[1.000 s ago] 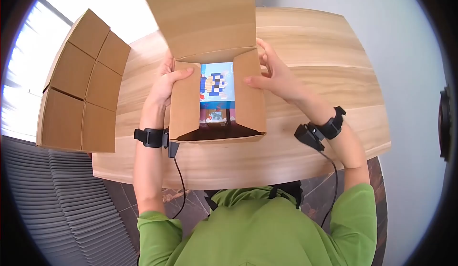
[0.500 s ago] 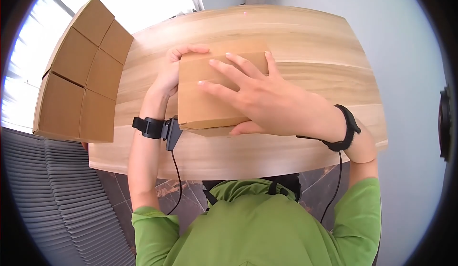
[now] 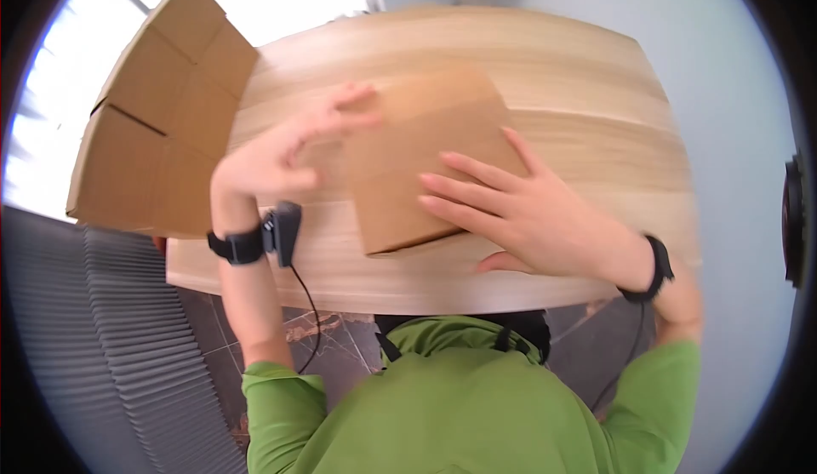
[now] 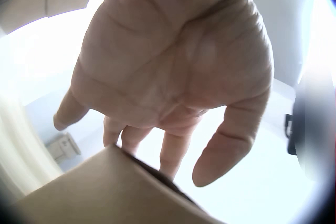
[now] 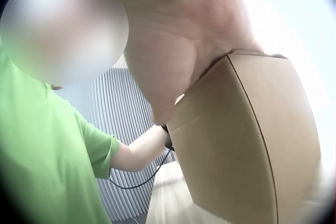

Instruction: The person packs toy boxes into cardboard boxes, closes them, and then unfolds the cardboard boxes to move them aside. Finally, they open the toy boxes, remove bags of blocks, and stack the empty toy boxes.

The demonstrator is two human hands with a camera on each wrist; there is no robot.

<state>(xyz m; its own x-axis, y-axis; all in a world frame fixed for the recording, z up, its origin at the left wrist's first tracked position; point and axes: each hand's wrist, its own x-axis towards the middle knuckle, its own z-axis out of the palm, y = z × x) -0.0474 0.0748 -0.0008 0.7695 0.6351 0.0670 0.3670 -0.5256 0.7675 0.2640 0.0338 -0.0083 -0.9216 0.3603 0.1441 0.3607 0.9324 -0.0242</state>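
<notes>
While the right hand point(image 3: 540, 217) rests flat on the box point(image 3: 400, 163), fingers straight, the left hand point(image 3: 274, 152) is open beside it, too blurred to tell whether it touches. The box sits on the table point(image 3: 596, 151), its inside hidden. Farther left, stacked boxes point(image 3: 140, 163) are cut off in the left wrist view

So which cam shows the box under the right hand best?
Right wrist: the box looms large, two faces and their shared edge clear. Head: blurred top, partly covered by the right hand. Left wrist: just a corner.
</notes>
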